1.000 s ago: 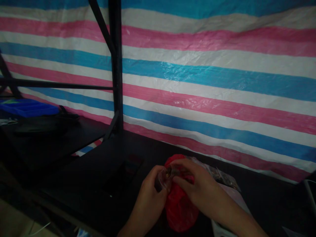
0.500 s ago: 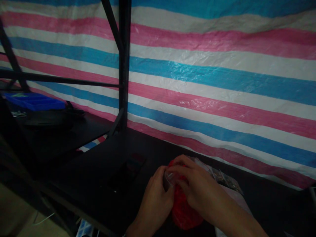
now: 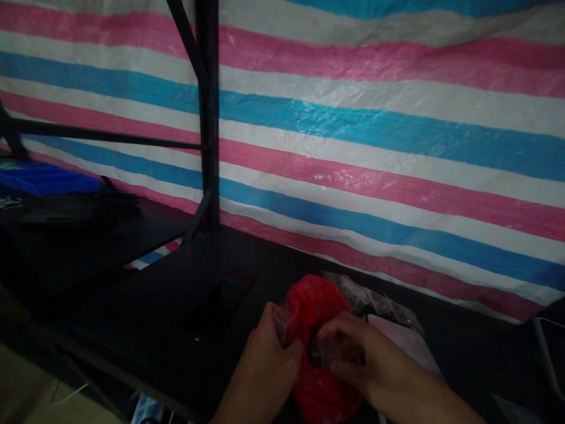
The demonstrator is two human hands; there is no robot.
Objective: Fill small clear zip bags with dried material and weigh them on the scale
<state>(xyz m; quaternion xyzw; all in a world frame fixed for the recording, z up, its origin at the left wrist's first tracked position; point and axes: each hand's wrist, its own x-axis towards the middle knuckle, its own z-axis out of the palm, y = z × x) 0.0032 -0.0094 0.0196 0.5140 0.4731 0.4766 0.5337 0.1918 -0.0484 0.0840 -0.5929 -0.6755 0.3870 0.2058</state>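
A crumpled red plastic bag [image 3: 316, 299] lies on the black tabletop, its mouth gaping and dark inside. My left hand [image 3: 269, 362] is closed at the bag's left side, with a bit of clear plastic [image 3: 281, 323] showing between thumb and fingers. Curled over the bag's opening, my right hand [image 3: 375, 356] pinches a small clear plastic packet [image 3: 329, 353]; its contents are too dim to make out. Just behind the right hand lie clear packets [image 3: 382, 303] with small brownish contents and a pale flat item [image 3: 404, 340], partly covered by the hand.
A dark, phone-like slab [image 3: 225, 294] lies left of my hands. Farther left, a blue compartment tray [image 3: 48, 178] rests on another black surface. A black metal post [image 3: 208, 118] rises before the striped tarp [image 3: 375, 141]. A thin-framed object [image 3: 547, 353] stands at the right edge.
My right hand has drawn away from my left and down over the bag. The bag's far part and its dark opening now show. The view has shifted slightly right.
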